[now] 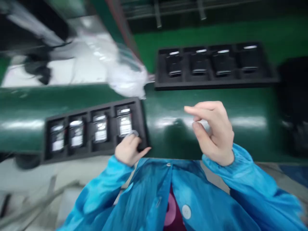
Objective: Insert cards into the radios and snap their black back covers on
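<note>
Glossy green worktop (247,134), crumpled translucent plastic (125,78), slanting post (110,19), blurred dark object (37,65) on white surface (64,71)

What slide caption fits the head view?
Left hand at a black tray of four devices; empty right hand over green table.

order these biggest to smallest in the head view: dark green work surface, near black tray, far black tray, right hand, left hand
1. Dark green work surface
2. Near black tray and far black tray: too alike to rank, at differing distances from the camera
3. Right hand
4. Left hand
</note>
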Demonstrator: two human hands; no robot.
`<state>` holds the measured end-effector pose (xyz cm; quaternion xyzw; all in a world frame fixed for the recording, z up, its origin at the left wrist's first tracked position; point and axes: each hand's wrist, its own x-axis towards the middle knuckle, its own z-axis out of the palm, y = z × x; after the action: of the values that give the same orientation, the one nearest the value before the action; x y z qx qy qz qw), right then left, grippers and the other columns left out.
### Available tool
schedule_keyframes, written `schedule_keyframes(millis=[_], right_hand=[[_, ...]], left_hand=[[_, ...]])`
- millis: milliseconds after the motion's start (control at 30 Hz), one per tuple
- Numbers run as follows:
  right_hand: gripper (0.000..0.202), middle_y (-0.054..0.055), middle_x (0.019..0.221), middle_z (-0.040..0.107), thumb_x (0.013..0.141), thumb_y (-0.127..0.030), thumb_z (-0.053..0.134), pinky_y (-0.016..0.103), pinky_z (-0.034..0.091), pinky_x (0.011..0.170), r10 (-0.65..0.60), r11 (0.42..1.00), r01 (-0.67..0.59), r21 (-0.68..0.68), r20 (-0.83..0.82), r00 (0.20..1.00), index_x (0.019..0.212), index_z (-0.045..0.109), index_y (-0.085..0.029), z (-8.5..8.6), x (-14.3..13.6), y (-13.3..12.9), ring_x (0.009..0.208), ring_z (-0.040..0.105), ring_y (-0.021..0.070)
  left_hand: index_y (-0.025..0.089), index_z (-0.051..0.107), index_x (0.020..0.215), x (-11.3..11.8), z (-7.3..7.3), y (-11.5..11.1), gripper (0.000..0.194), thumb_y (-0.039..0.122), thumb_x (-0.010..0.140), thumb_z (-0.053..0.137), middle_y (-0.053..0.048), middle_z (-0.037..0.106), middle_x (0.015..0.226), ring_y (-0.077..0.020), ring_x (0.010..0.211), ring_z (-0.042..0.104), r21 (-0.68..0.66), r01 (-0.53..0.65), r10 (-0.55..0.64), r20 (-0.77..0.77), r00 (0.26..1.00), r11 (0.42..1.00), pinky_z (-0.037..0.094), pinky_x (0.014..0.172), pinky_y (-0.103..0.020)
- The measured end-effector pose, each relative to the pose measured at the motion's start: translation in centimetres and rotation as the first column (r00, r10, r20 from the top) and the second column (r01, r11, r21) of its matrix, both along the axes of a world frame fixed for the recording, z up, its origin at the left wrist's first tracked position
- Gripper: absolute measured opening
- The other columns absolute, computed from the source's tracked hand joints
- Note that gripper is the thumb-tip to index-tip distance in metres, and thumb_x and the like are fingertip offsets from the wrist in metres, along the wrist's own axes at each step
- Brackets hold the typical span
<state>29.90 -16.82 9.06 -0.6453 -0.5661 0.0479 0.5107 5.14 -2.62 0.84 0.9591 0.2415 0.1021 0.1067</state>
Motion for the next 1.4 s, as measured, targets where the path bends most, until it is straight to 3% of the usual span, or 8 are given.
schedule_keyframes(millis=[200, 533, 767, 867, 1033, 1133, 1233, 1400], right_hand=[[0.040, 0.009, 0.119, 0.050, 0.091, -0.030, 0.056, 0.041, 0.051, 0.089, 0.058, 0.901, -0.085, -0.426, -0.076, 0.995, 0.130, 0.057, -0.025, -8.6, -2.8, 3.1, 0.099, 0.056, 0.0200], [0.061, 0.015, 0.128, 0.043, 0.083, -0.024, 0.059, 0.045, 0.051, 0.096, -0.230, 0.755, 0.278, -0.593, 0.158, 0.960, 0.143, 0.046, -0.024, -10.1, -0.3, -0.9, 0.116, 0.052, 0.0281], [0.063, 0.014, 0.124, 0.050, 0.075, -0.017, 0.060, 0.034, 0.052, 0.082, -0.431, 0.685, 0.507, -0.524, 0.270, 0.861, 0.138, 0.052, -0.022, -10.4, 6.0, -7.2, 0.092, 0.056, 0.0194], [0.065, 0.011, 0.124, 0.051, 0.073, -0.017, 0.060, 0.033, 0.050, 0.076, -0.497, 0.657, 0.566, -0.499, 0.278, 0.822, 0.137, 0.052, -0.025, -11.1, 7.8, -9.4, 0.087, 0.053, 0.0170], [0.060, 0.007, 0.129, 0.049, 0.080, -0.018, 0.057, 0.033, 0.049, 0.081, -0.537, 0.629, 0.582, -0.516, 0.252, 0.805, 0.138, 0.048, -0.032, -11.1, 7.7, -9.3, 0.092, 0.053, 0.0161], [0.061, 0.011, 0.134, 0.043, 0.080, -0.022, 0.060, 0.039, 0.049, 0.088, -0.558, 0.650, 0.617, -0.443, 0.272, 0.784, 0.140, 0.047, -0.028, -9.4, 6.7, -8.2, 0.105, 0.053, 0.0221], [0.059, 0.016, 0.134, 0.043, 0.081, -0.029, 0.064, 0.044, 0.047, 0.093, -0.625, 0.666, 0.686, -0.293, 0.283, 0.728, 0.137, 0.051, -0.020, -6.5, 5.3, -7.1, 0.117, 0.049, 0.0296], [0.019, 0.007, 0.107, 0.062, 0.088, -0.022, 0.059, 0.037, 0.047, 0.085, -0.345, 0.882, 0.321, -0.344, -0.009, 0.939, 0.105, 0.067, -0.023, -2.8, 1.8, -4.3, 0.098, 0.058, 0.0209]], left_hand=[[0.017, 0.061, 0.081, 0.8, -2.2, -4.4, 0.049, 0.064, 0.087, 0.053, -0.006, 0.060, 0.082, -0.0183, 0.076, 0.060, 0.036, 0.181, -0.181, 0.023, 0.983, 0.983, 0.049, 0.065, -0.029], [0.015, 0.060, 0.084, 9.2, -2.8, -12.2, 0.039, 0.050, 0.095, 0.046, -0.007, 0.057, 0.083, -0.0193, 0.076, 0.058, -0.058, 0.351, -0.338, 0.161, 0.927, 0.935, 0.040, 0.054, -0.029], [0.019, 0.059, 0.080, 8.7, -0.6, -9.7, 0.031, 0.049, 0.087, 0.061, 0.000, 0.053, 0.070, -0.0141, 0.065, 0.049, 0.011, 0.427, -0.363, 0.545, 0.756, 0.904, 0.032, 0.054, -0.027], [0.018, 0.056, 0.074, 7.1, -0.7, -6.6, 0.023, 0.035, 0.081, 0.070, 0.002, 0.049, 0.064, -0.0112, 0.060, 0.042, -0.201, 0.478, -0.262, 0.628, 0.733, 0.855, 0.031, 0.054, -0.026], [0.017, 0.045, 0.068, 6.9, -0.4, -2.9, 0.032, 0.039, 0.088, 0.058, 0.003, 0.035, 0.057, -0.0085, 0.054, 0.033, -0.729, 0.580, 0.271, 0.678, 0.683, 0.363, 0.024, 0.052, -0.025], [0.019, 0.035, 0.064, 8.0, 0.7, -2.2, 0.051, 0.059, 0.095, 0.032, 0.004, 0.025, 0.055, -0.0086, 0.048, 0.026, -0.784, 0.619, 0.404, 0.553, 0.729, -0.044, 0.022, 0.046, -0.023], [0.019, 0.028, 0.059, 9.0, 1.8, -2.2, 0.057, 0.066, 0.091, 0.034, 0.004, 0.019, 0.052, -0.0074, 0.044, 0.020, -0.693, 0.572, 0.451, 0.380, 0.808, -0.439, 0.019, 0.041, -0.022], [0.020, 0.019, 0.052, 9.9, 2.6, -2.6, 0.074, 0.088, 0.077, 0.029, 0.005, 0.009, 0.045, -0.0074, 0.037, 0.016, -0.735, 0.419, 0.374, 0.240, 0.896, -0.534, 0.019, 0.034, -0.022]])
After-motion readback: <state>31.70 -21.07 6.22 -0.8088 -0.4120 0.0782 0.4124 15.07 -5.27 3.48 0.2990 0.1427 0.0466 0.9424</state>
